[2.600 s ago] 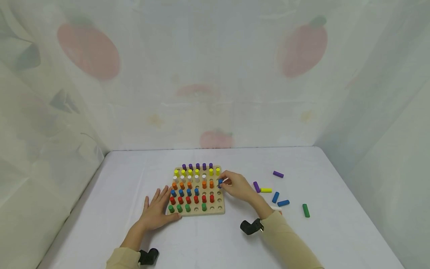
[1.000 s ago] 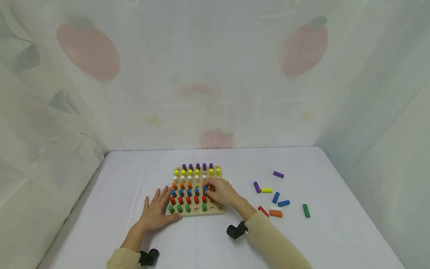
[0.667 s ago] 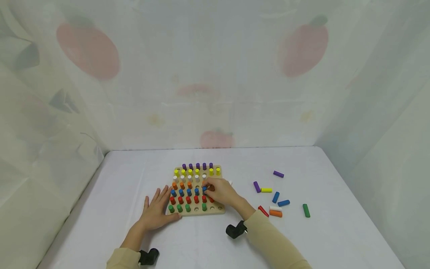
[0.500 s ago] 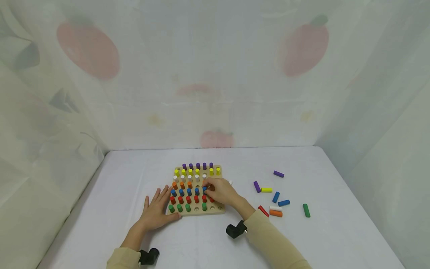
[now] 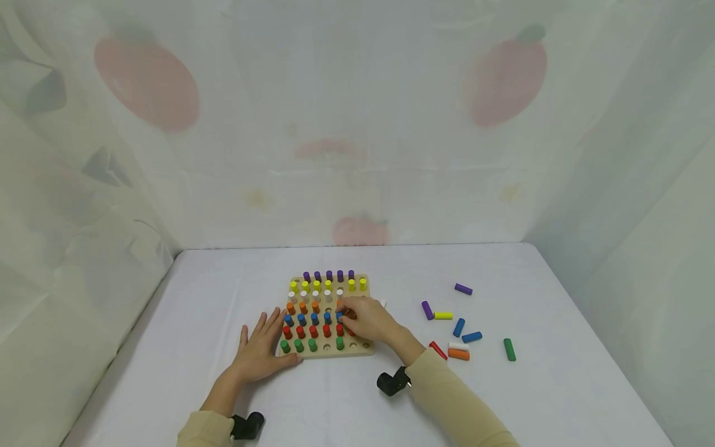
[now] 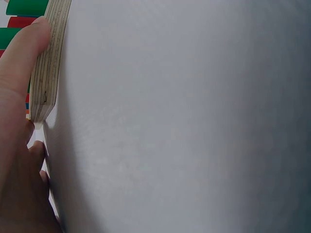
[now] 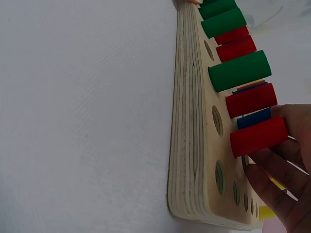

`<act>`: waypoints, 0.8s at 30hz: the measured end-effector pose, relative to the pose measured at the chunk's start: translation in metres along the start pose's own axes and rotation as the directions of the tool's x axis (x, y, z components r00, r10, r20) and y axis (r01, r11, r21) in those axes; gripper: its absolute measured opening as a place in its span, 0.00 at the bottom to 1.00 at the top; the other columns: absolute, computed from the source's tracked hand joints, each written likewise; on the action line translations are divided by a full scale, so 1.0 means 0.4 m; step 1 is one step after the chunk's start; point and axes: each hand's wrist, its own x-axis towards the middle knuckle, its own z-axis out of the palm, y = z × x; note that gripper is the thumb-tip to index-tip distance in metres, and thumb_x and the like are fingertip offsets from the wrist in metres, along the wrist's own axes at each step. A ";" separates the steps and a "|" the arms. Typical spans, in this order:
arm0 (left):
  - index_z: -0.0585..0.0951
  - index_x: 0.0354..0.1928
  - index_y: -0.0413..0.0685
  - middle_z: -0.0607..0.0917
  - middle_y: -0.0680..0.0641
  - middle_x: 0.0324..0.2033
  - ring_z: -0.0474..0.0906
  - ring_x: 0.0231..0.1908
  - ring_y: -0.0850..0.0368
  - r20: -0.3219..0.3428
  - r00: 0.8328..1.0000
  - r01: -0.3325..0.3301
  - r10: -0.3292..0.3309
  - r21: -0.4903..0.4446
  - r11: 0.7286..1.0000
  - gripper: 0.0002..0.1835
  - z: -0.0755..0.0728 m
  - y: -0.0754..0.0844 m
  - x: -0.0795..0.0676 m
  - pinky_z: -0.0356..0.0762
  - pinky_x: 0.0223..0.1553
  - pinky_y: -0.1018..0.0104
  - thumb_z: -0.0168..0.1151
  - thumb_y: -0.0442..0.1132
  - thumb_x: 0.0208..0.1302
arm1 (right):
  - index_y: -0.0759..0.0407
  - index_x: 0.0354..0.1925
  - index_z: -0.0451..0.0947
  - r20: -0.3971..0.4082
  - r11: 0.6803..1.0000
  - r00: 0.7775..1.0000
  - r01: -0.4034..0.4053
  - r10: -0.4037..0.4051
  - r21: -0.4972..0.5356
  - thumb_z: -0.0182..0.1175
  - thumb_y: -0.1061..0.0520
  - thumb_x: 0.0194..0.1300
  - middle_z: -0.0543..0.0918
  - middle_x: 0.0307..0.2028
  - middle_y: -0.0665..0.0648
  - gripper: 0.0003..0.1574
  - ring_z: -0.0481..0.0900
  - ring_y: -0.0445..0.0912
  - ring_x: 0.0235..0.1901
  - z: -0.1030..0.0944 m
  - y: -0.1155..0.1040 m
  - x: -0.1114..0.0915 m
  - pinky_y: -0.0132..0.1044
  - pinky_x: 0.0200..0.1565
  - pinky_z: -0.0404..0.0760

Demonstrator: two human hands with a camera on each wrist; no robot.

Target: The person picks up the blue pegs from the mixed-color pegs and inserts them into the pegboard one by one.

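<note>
A wooden pegboard (image 5: 360,352) lies on the table with rows of coloured pegs standing in its holes. My right hand (image 5: 370,318) reaches over the board's right half and pinches a blue peg (image 5: 339,317) between thumb and fingers. In the right wrist view that blue peg (image 7: 255,119) stands upright behind a red peg (image 7: 259,136). At the board's left side my left hand (image 5: 257,356) lies spread, its thumb against the near left corner. The left wrist view shows this thumb touching the board's layered edge (image 6: 51,63). My right hand hides several pegs and holes.
Loose pegs lie right of the board: purple (image 5: 463,289), yellow (image 5: 443,316), blue (image 5: 472,337), green (image 5: 509,349), orange (image 5: 458,355), red (image 5: 438,351) and white (image 5: 458,346). Another white peg (image 5: 383,303) lies close to the board's right edge. Printed fabric surrounds the table.
My right hand has carried the blue peg from the board's right edge leftward to the blue row, then stayed there as the peg sank slightly. My left hand has not moved.
</note>
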 end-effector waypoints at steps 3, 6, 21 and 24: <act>0.54 0.71 0.53 0.52 0.43 0.71 0.39 0.70 0.38 0.002 1.000 0.002 -0.002 0.000 1.000 0.58 0.001 0.000 0.002 0.22 0.61 0.32 0.63 0.72 0.39 | 0.52 0.41 0.79 -0.002 1.000 1.000 0.008 -0.008 -0.004 0.58 0.54 0.63 0.80 0.31 0.43 0.09 0.74 0.32 0.29 -0.002 0.000 -0.001 0.21 0.33 0.75; 0.54 0.71 0.53 0.52 0.43 0.71 0.39 0.70 0.38 0.005 1.000 0.002 -0.002 0.001 1.000 0.58 0.001 0.001 0.002 0.22 0.61 0.32 0.63 0.72 0.39 | 0.52 0.41 0.79 -0.009 1.000 1.000 0.018 -0.018 -0.012 0.58 0.54 0.63 0.81 0.32 0.43 0.08 0.74 0.32 0.29 -0.003 0.000 -0.002 0.21 0.32 0.75; 0.53 0.71 0.52 0.52 0.43 0.71 0.39 0.70 0.37 0.016 1.000 0.013 -0.014 0.005 1.000 0.59 -0.009 0.010 -0.003 0.23 0.61 0.32 0.63 0.72 0.40 | 0.53 0.44 0.79 -0.026 0.998 0.999 0.047 -0.048 -0.033 0.56 0.57 0.65 0.83 0.37 0.47 0.10 0.75 0.32 0.31 -0.009 -0.012 -0.005 0.22 0.34 0.76; 0.53 0.71 0.52 0.52 0.43 0.71 0.39 0.70 0.37 0.017 1.000 0.014 -0.014 0.005 1.000 0.59 -0.009 0.009 -0.003 0.23 0.61 0.32 0.63 0.72 0.40 | 0.53 0.44 0.79 -0.039 0.998 0.998 0.050 -0.052 -0.043 0.56 0.56 0.65 0.83 0.37 0.47 0.10 0.74 0.33 0.30 -0.013 -0.015 -0.009 0.22 0.33 0.75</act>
